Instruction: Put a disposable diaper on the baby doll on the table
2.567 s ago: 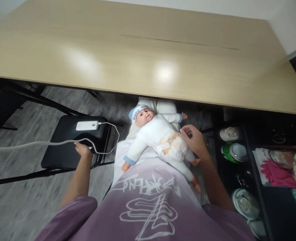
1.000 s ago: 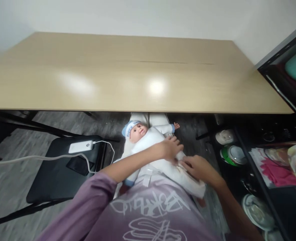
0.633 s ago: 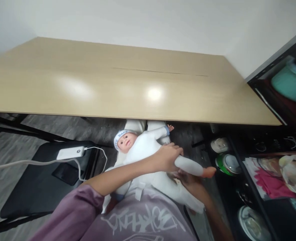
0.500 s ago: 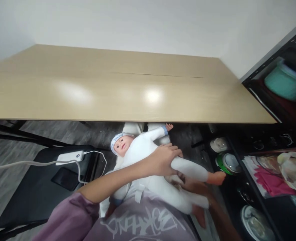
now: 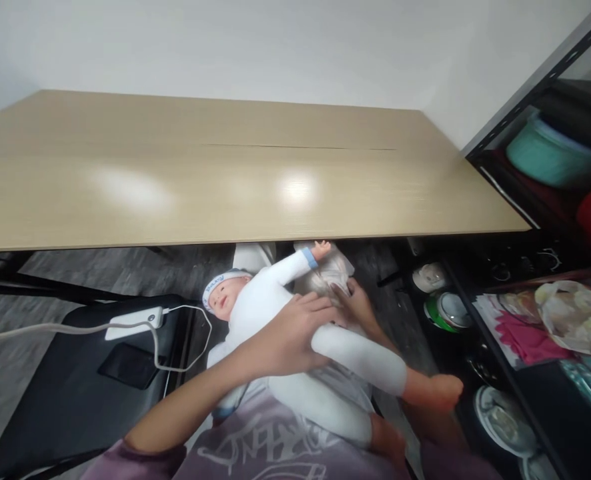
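A baby doll in a white suit and a blue-banded cap lies on my lap below the table edge. My left hand is closed on the doll's thigh and holds that leg lifted toward the right. My right hand reaches under the doll's far side, its fingers pinched on a crumpled white diaper beside the doll's raised arm.
A long light wooden table fills the upper view. At the left, a black chair carries a white power bank with a white cable and a dark phone. A black shelf with bowls, lids and bags stands at the right.
My left hand left the phone on the chair and crossed to the doll, then lifted its leg. My right hand moved from the doll's waist to the diaper now beside the doll.
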`<state>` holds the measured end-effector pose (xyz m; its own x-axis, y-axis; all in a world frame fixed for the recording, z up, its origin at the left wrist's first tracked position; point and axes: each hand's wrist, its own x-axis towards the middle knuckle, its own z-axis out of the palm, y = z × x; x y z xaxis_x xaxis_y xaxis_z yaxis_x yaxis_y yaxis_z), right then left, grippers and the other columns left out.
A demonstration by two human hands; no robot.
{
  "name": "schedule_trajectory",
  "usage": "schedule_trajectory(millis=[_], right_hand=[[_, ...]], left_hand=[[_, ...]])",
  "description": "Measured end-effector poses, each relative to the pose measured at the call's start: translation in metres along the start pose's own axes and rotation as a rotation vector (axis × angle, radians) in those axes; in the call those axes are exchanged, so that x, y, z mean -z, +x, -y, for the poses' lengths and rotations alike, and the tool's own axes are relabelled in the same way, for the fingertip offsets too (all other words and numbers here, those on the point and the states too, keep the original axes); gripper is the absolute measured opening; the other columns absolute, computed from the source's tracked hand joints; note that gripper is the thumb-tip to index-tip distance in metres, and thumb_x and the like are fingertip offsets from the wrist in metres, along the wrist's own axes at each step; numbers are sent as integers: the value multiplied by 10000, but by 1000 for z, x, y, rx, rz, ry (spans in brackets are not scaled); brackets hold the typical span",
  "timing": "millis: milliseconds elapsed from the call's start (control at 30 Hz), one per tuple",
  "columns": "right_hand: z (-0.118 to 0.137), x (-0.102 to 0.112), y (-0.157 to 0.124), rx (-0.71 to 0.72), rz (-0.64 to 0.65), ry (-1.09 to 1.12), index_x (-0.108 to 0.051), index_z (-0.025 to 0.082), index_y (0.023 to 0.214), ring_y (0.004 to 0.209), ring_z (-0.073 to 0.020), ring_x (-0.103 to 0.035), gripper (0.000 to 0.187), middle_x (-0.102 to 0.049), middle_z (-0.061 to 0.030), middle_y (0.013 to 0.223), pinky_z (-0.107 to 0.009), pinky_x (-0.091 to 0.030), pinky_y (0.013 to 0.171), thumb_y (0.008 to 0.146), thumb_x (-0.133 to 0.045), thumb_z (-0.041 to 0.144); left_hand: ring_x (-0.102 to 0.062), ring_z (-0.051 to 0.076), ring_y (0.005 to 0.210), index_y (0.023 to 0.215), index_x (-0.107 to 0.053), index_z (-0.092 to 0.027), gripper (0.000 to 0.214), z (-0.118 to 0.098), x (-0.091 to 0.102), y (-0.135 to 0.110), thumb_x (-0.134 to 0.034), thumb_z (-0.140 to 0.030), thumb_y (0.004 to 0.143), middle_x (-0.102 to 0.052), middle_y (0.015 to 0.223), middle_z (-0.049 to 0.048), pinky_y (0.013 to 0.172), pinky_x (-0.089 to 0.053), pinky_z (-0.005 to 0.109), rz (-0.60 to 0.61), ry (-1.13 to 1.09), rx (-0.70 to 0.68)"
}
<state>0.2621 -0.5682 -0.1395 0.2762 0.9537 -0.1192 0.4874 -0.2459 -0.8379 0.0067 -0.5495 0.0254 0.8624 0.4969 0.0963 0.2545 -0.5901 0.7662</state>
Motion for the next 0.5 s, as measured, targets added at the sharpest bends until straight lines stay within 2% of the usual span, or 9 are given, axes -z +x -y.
schedule_trajectory(millis=[67, 167, 267, 433, 500], right_hand=[[-2, -21, 24, -7, -96, -3, -512, 276, 830, 851, -271, -638, 617, -641, -28, 814, -401, -565, 800, 865, -661, 874], [-6, -39, 45, 1, -188, 10, -470, 288, 812, 992, -301, -629, 576, -632, -52, 890, -428, -550, 917, 806, -714, 810], [-11, -44, 56, -1, -194, 71, -516, 283, 882, 1063, -316, -662, 551, -690, -78, 972, -429, -556, 932, 793, -730, 782], [-14, -44, 85, -46, -134, 206, -590, 265, 978, 905, -290, -721, 563, -731, -68, 899, -389, -590, 761, 906, -644, 820], [-13, -43, 94, -43, -136, 257, -607, 259, 1064, 927, -293, -735, 576, -740, -75, 938, -397, -609, 771, 928, -642, 817]], left_hand=[[-658, 270, 1144, 1252, -710, -263, 432, 2, -13, -1, -864, -241, 849, -723, 1203, 27, 991, -472, 424, 45, 61, 14], [-653, 284, 1122, 1294, -709, -252, 447, 6, -33, -3, -859, -305, 876, -716, 1219, 52, 947, -460, 438, 119, 177, 23], [-648, 296, 1103, 1277, -702, -227, 460, 10, -46, -5, -883, -362, 877, -716, 1223, 64, 922, -454, 458, 165, 273, -2], [-645, 298, 1100, 1258, -682, -203, 470, 11, -54, -4, -897, -404, 892, -712, 1230, 64, 905, -442, 464, 160, 365, -41], [-643, 295, 1097, 1255, -680, -201, 461, 11, -54, -4, -894, -396, 896, -711, 1224, 65, 898, -434, 454, 162, 376, -44]])
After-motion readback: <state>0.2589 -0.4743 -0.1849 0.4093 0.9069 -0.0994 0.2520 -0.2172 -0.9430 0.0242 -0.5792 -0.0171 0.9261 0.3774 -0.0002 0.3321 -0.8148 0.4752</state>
